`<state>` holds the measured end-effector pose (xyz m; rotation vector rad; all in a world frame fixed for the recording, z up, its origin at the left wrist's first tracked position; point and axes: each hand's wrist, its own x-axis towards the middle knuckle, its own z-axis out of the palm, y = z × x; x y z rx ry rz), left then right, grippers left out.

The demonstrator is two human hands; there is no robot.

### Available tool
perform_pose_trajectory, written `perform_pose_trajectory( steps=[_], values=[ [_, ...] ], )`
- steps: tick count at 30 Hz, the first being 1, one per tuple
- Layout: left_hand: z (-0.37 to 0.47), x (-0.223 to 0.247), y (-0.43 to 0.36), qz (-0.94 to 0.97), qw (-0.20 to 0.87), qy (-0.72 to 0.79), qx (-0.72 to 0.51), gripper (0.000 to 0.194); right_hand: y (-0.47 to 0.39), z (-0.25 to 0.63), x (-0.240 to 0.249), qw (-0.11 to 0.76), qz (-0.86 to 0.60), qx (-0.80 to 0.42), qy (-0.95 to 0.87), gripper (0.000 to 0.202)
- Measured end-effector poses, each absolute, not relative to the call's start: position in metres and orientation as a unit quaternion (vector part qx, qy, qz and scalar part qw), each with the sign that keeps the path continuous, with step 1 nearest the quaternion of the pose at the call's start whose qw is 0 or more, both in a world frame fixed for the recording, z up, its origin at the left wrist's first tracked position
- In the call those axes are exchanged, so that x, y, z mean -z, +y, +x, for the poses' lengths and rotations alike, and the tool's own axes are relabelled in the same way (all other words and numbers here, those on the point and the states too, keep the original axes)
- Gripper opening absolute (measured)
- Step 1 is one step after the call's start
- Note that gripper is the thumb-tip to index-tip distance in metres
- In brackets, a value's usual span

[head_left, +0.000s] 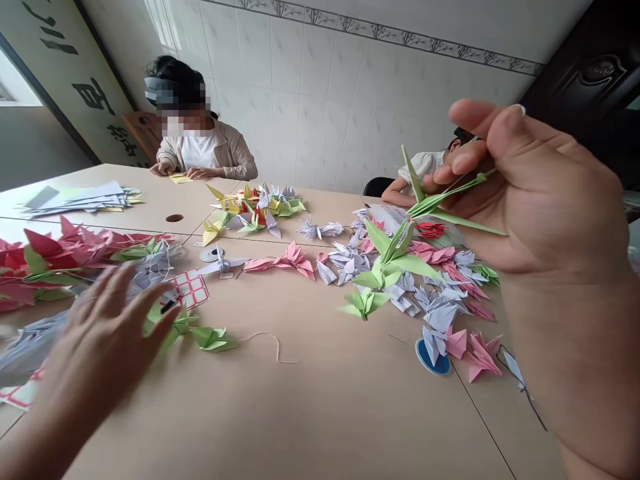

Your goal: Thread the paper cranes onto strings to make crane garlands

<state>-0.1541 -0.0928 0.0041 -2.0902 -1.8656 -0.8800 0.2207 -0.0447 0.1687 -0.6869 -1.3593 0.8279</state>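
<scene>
My right hand (545, 180) is raised at the right, its fingers closed on the top of a string of green paper cranes (393, 253). Several of these folded cranes hang one below another, tilting down toward the table's middle. At the lower left, my left hand (107, 327) reaches over the table with its fingers spread and nothing in them; it is slightly blurred. Close to its thumb lie more green paper cranes (213, 339), partly hidden by the hand. A pale thread (275, 347) trails from them across the tabletop.
Pink cranes (75, 247) heap up at the left. Behind the hanging string lie pale blue cranes (440, 310). A blue spool (433, 357), a red-and-white label sheet (193, 288) and paper sheets (85, 198) lie about. A person (205, 150) folds yellow paper opposite; another sits behind my right hand.
</scene>
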Motion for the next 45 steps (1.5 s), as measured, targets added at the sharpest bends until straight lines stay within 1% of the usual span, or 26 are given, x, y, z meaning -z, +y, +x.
perform_pose_trajectory(
  steps=[1,2,3,4,5,6,7,9,11,13,16,17,19,21,24,31,35,38,41,43,45],
  values=[
    [-0.131,-0.008,-0.095,-0.719,0.035,-0.61,0.331,0.036,-0.046,0.217,-0.17,0.64,-0.3,-0.38,-0.597,0.034],
    [-0.108,-0.009,-0.097,-0.725,-0.062,-0.583,0.363,0.042,-0.047,0.212,-0.172,0.632,-0.296,-0.396,-0.597,0.034],
    [-0.084,-0.007,-0.098,-0.731,-0.205,-0.539,0.364,0.056,-0.048,0.208,-0.174,0.628,-0.289,-0.411,-0.594,0.035],
    [-0.062,-0.003,-0.098,-0.709,-0.376,-0.483,0.35,0.065,-0.049,0.204,-0.175,0.625,-0.282,-0.425,-0.591,0.035],
    [-0.041,0.004,-0.097,-0.653,-0.515,-0.421,0.362,0.067,-0.049,0.201,-0.177,0.622,-0.278,-0.441,-0.585,0.036],
    [-0.022,0.011,-0.096,-0.563,-0.629,-0.38,0.377,0.063,-0.05,0.198,-0.177,0.619,-0.275,-0.456,-0.577,0.036],
    [-0.006,0.019,-0.094,-0.453,-0.722,-0.348,0.39,0.058,-0.05,0.196,-0.177,0.617,-0.274,-0.471,-0.567,0.036],
    [0.016,0.03,-0.091,-0.255,-0.872,-0.278,0.313,0.063,-0.051,0.195,-0.173,0.617,-0.273,-0.499,-0.543,0.036],
    [0.024,0.034,-0.088,-0.149,-0.924,-0.225,0.272,0.064,-0.051,0.198,-0.162,0.62,-0.272,-0.529,-0.511,0.035],
    [0.019,0.034,-0.086,-0.138,-0.918,-0.238,0.285,0.057,-0.05,0.206,-0.145,0.626,-0.274,-0.557,-0.473,0.027],
    [-0.003,0.035,-0.079,-0.179,-0.849,-0.355,0.348,0.031,-0.05,0.22,-0.11,0.628,-0.299,-0.595,-0.402,0.017],
    [-0.011,0.037,-0.077,-0.182,-0.835,-0.375,0.36,0.025,-0.05,0.224,-0.099,0.629,-0.311,-0.603,-0.379,0.017],
    [-0.026,0.044,-0.073,-0.184,-0.819,-0.403,0.365,0.02,-0.051,0.23,-0.078,0.629,-0.33,-0.621,-0.332,0.019],
    [-0.036,0.048,-0.072,-0.188,-0.811,-0.418,0.362,0.02,-0.052,0.231,-0.064,0.62,-0.328,-0.649,-0.295,0.021],
    [-0.042,0.047,-0.074,-0.199,-0.804,-0.424,0.366,0.02,-0.055,0.227,-0.057,0.615,-0.308,-0.667,-0.286,0.022],
    [-0.028,0.03,-0.071,-0.296,-0.786,-0.393,0.374,0.028,-0.066,0.213,-0.067,0.626,-0.278,-0.617,-0.388,0.018],
    [-0.021,0.041,-0.074,-0.411,-0.746,-0.415,0.32,0.04,-0.068,0.217,-0.067,0.632,-0.307,-0.585,-0.405,0.016],
    [-0.025,0.057,-0.081,-0.596,-0.634,-0.432,0.237,0.051,-0.063,0.224,-0.064,0.642,-0.318,-0.584,-0.383,0.016],
    [-0.037,0.075,-0.082,-0.777,-0.452,-0.406,0.164,0.069,-0.057,0.231,-0.06,0.647,-0.324,-0.59,-0.358,0.014],
    [-0.05,0.085,-0.076,-0.851,-0.317,-0.397,0.134,0.071,-0.053,0.232,-0.059,0.649,-0.332,-0.588,-0.351,0.013],
    [-0.064,0.091,-0.068,-0.866,-0.219,-0.434,0.118,0.065,-0.05,0.233,-0.059,0.652,-0.332,-0.589,-0.345,0.013]
  ],
)
